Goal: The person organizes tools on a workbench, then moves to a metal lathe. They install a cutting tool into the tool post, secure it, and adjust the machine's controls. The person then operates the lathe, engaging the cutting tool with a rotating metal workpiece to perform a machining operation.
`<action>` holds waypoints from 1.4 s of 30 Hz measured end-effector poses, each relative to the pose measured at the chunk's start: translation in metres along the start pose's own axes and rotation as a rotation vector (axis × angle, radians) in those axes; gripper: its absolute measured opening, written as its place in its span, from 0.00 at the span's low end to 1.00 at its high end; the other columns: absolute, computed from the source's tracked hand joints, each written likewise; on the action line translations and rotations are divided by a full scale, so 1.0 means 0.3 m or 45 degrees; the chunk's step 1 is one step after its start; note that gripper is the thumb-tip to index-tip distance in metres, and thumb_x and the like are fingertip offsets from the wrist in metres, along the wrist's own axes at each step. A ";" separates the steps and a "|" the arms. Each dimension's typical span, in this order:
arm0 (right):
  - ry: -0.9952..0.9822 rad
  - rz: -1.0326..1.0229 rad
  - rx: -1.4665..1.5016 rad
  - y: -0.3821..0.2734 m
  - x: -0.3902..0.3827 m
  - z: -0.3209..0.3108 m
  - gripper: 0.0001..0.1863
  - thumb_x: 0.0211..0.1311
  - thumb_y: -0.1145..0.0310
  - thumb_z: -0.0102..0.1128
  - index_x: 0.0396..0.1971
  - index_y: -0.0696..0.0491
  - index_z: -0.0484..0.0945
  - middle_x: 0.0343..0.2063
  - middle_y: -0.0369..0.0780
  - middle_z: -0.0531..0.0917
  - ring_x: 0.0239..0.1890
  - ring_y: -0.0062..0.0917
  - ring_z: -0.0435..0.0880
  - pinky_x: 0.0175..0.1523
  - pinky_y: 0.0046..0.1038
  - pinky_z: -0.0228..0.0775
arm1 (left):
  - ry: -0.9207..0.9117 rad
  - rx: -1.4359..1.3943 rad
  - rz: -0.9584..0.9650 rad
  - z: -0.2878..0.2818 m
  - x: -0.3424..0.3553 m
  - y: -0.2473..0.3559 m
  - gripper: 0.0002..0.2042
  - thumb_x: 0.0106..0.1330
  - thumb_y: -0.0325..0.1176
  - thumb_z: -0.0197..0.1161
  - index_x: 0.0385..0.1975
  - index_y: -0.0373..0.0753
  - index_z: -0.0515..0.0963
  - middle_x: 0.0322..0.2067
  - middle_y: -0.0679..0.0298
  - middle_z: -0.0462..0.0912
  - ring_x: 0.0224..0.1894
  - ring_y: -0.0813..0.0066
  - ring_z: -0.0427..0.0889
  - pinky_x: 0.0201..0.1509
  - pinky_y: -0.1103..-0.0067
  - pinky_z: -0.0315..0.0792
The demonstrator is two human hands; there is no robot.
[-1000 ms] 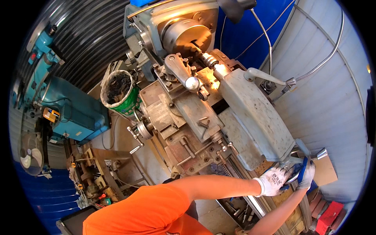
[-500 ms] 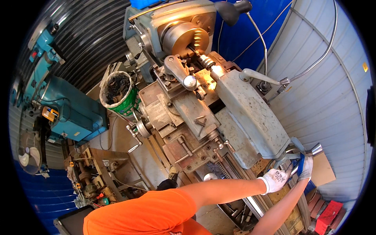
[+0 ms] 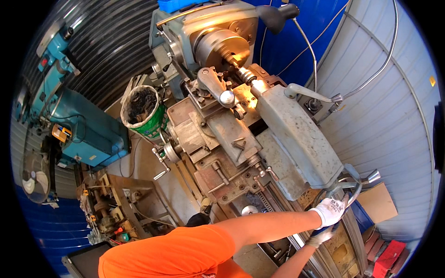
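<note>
At the near right end of a grey lathe, the tailstock (image 3: 299, 134) carries a metal handwheel (image 3: 356, 189). My left hand (image 3: 330, 212), in a white knit glove, is closed around the handwheel's near-left side. Just below it my right hand (image 3: 321, 236), in a white and blue glove, grips the wheel's lower rim; its fingers are partly hidden. A drill chuck (image 3: 247, 75) sticks out of the tailstock's far end, facing the large lathe chuck (image 3: 222, 48). The tool between them is small and hard to make out.
The tool post (image 3: 211, 83) and carriage (image 3: 222, 173) stand left of the tailstock. A lamp (image 3: 277, 17) lights the chuck. Beside the lathe are a sack of dark chips (image 3: 143, 109) and a teal machine (image 3: 88, 123). Cardboard (image 3: 376, 204) leans by the right wall.
My right hand has moved down and left, from the handwheel's right side to its lower rim beneath my left hand. My left hand has shifted only slightly.
</note>
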State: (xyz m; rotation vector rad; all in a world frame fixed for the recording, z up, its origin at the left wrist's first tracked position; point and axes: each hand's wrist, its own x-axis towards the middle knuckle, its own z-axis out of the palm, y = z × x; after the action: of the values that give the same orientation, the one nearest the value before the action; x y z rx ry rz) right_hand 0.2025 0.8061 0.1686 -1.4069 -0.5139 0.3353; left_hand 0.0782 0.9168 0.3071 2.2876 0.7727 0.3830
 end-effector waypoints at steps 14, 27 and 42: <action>-0.359 0.769 0.695 0.345 -0.168 -0.033 0.31 0.66 0.59 0.57 0.64 0.58 0.61 0.60 0.42 0.71 0.60 0.31 0.71 0.63 0.37 0.64 | -0.094 -0.130 -0.065 -0.076 0.043 0.022 0.33 0.63 0.26 0.51 0.67 0.21 0.48 0.41 0.41 0.83 0.43 0.55 0.85 0.45 0.67 0.77; -0.350 0.316 0.143 0.380 -0.118 0.054 0.33 0.64 0.61 0.61 0.65 0.57 0.60 0.61 0.43 0.69 0.60 0.31 0.70 0.64 0.38 0.63 | -0.126 -0.245 -0.170 -0.122 0.078 0.039 0.34 0.61 0.24 0.56 0.67 0.22 0.50 0.46 0.41 0.81 0.48 0.53 0.83 0.51 0.66 0.76; -0.257 0.045 -0.024 0.349 -0.022 0.074 0.40 0.56 0.69 0.70 0.65 0.58 0.57 0.60 0.46 0.69 0.60 0.30 0.70 0.64 0.38 0.65 | 0.054 -0.041 0.191 -0.221 0.065 -0.033 0.30 0.63 0.47 0.55 0.59 0.30 0.65 0.50 0.46 0.77 0.53 0.54 0.77 0.58 0.66 0.69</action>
State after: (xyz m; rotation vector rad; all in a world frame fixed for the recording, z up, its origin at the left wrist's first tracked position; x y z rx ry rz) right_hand 0.1932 0.8365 0.0663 -1.4089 -0.6589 0.5061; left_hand 0.0587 0.9688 0.3494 2.3205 0.6125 0.5105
